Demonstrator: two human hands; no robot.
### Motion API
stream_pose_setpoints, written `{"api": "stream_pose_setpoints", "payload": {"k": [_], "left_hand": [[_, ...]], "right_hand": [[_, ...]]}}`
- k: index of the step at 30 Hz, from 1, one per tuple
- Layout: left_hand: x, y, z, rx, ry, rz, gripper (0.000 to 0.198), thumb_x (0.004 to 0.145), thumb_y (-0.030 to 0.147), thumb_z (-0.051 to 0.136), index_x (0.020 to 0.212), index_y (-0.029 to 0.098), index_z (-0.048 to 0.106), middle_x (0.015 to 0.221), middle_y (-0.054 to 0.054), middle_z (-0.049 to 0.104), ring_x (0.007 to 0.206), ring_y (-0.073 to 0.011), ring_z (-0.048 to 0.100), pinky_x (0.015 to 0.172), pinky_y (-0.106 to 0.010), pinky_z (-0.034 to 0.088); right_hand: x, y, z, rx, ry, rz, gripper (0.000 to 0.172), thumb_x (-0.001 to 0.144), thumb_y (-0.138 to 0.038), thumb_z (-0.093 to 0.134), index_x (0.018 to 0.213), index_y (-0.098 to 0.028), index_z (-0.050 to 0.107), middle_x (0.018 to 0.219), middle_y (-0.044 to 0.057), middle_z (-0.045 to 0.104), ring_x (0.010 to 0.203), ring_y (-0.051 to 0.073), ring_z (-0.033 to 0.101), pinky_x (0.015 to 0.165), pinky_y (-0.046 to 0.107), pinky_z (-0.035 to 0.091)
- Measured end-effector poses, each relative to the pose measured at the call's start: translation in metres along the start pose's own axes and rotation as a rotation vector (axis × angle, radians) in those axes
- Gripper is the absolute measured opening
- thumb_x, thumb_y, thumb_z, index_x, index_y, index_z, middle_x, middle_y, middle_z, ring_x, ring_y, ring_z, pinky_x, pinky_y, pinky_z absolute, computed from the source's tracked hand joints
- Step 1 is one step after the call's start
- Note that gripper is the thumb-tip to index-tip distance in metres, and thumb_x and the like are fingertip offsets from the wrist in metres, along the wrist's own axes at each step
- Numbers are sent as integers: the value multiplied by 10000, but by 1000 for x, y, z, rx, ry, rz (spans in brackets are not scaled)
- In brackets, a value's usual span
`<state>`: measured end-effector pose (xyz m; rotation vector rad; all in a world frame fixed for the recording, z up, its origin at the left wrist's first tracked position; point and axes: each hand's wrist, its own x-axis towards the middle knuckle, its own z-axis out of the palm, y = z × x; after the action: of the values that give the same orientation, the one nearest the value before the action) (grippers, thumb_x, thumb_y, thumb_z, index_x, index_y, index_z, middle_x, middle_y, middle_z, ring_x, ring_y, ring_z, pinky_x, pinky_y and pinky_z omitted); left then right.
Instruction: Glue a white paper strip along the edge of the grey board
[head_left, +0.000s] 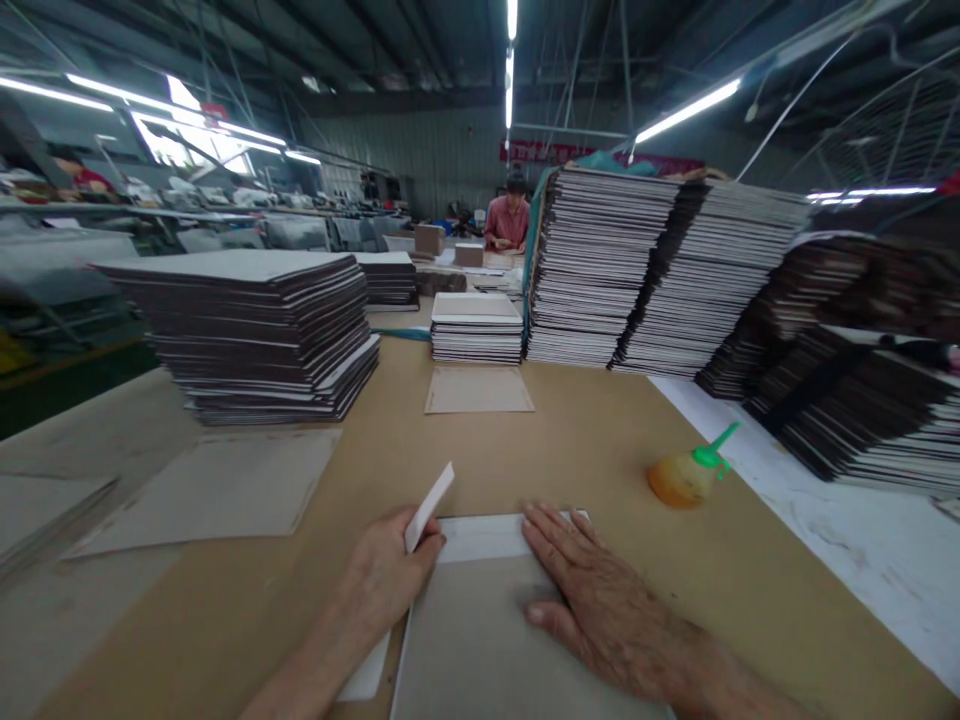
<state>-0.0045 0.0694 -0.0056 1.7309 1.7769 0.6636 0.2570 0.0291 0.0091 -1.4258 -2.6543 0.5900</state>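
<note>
The left hand pinches a white flap, raised at the left edge of the grey board. The board lies on the brown tabletop, right in front of the person. The right hand rests flat and open on the board, gripping nothing. If that palm eases, the board may slide and the flap may crease askew (too hard a pull could tear it). The glue bottle sits well apart to the right.

No legible text; red banner lettering too blurred
</note>
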Motion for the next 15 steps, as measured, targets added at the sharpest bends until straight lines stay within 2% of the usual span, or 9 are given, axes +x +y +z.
{"api": "stream_pose_setpoints", "payload": {"k": [5, 8, 15], "left_hand": [[-2, 6, -2, 48, 19, 26, 131, 787, 168, 498, 768, 178, 628, 653, 7, 603, 647, -171, 570, 616, -260, 382], [-3, 5, -7, 72, 24, 22, 135, 788, 135, 504, 756, 172, 629, 604, 15, 580, 613, -168, 563, 584, -252, 361], [-6, -19, -20, 70, 152, 13, 164, 845, 181, 449, 818, 163, 610, 726, -48, 647, 678, -202, 602, 654, -292, 394]], "right_hand": [[-20, 1, -1, -77, -31, 195, 704, 970, -461, 402, 1510, -79, 162, 1566, 104, 36, 1441, 257, 30, 1179, 481, 106], [-28, 4, 1, -84, -11, 231, 695, 964, -451, 400, 1507, -70, 189, 1560, 115, 57, 1437, 263, 67, 1170, 492, 132], [-34, 3, 3, -187, 31, 295, 687, 966, -492, 372, 1482, -49, 270, 1548, 130, 146, 1424, 282, 136, 1161, 485, 162]]}}
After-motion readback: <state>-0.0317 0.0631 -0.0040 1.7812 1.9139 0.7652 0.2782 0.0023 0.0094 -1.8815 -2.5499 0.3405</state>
